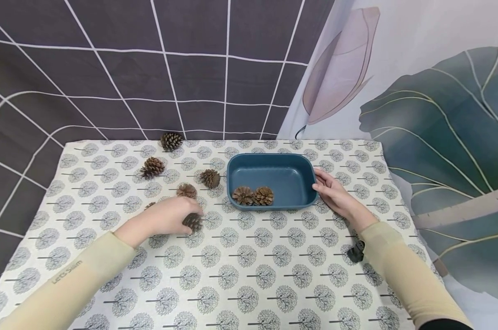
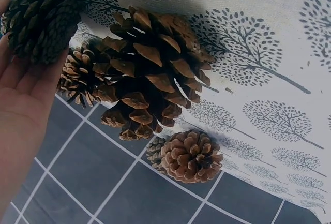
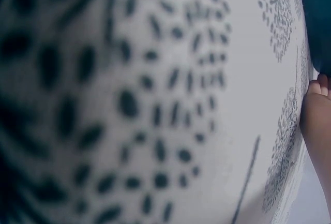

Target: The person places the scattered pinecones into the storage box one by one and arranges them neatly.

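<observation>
In the head view my left hand [image 1: 172,214] grips a dark pine cone [image 1: 192,222] low over the cloth. The left wrist view shows this pine cone [image 2: 42,19] between thumb and fingers. Beside it lies a larger-looking brown pine cone [image 2: 150,69]. At the right end of a blue rectangular dish [image 1: 288,181], my right hand [image 1: 333,191] holds the wall, thumb at the rim. Two pine cones, one [image 1: 243,195] touching the other [image 1: 263,195], sit in the dish's front left corner. The right wrist view catches only part of the right hand [image 3: 318,107] and the dish's edge.
Loose pine cones lie left of the dish: one near it [image 1: 210,178], one by the left hand [image 1: 186,190], one farther left [image 1: 152,167] and one at the back edge [image 1: 171,141]. Another is mostly hidden behind the left hand. A tree-print cloth [image 1: 249,279] covers the table.
</observation>
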Demonstrator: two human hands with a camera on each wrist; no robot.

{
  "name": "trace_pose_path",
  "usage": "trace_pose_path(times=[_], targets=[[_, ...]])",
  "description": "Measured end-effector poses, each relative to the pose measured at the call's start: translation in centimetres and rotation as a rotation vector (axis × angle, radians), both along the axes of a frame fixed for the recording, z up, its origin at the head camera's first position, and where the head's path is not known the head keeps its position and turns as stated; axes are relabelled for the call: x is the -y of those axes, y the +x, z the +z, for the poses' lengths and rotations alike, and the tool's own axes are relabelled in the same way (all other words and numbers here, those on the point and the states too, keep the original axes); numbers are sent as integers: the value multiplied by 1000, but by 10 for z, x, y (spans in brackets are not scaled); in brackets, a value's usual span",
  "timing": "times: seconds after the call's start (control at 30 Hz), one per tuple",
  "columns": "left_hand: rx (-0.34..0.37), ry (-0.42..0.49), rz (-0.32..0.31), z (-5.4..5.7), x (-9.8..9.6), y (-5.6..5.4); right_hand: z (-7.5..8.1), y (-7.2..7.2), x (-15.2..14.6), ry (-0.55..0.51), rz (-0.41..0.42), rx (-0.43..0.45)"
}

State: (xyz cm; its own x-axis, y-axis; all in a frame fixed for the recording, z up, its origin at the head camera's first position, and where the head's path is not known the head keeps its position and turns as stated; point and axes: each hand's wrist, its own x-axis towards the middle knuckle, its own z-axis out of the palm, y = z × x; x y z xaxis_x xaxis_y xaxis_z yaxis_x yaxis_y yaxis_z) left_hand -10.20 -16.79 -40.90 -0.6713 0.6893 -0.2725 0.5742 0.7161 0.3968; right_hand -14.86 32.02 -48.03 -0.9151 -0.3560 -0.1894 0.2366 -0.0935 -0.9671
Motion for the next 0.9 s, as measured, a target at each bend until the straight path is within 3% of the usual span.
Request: trace_pose_path(times=[0.37,0.63,0.9], targets=[[-100,72,-18,5,-10,4,2,-1,0,30,-17,18],[-162,169,-73,9,-34,3,0,-2,-1,23,0,5],[-167,266,-86,16,-60,1,-2,-1,-1,12,-13,16]])
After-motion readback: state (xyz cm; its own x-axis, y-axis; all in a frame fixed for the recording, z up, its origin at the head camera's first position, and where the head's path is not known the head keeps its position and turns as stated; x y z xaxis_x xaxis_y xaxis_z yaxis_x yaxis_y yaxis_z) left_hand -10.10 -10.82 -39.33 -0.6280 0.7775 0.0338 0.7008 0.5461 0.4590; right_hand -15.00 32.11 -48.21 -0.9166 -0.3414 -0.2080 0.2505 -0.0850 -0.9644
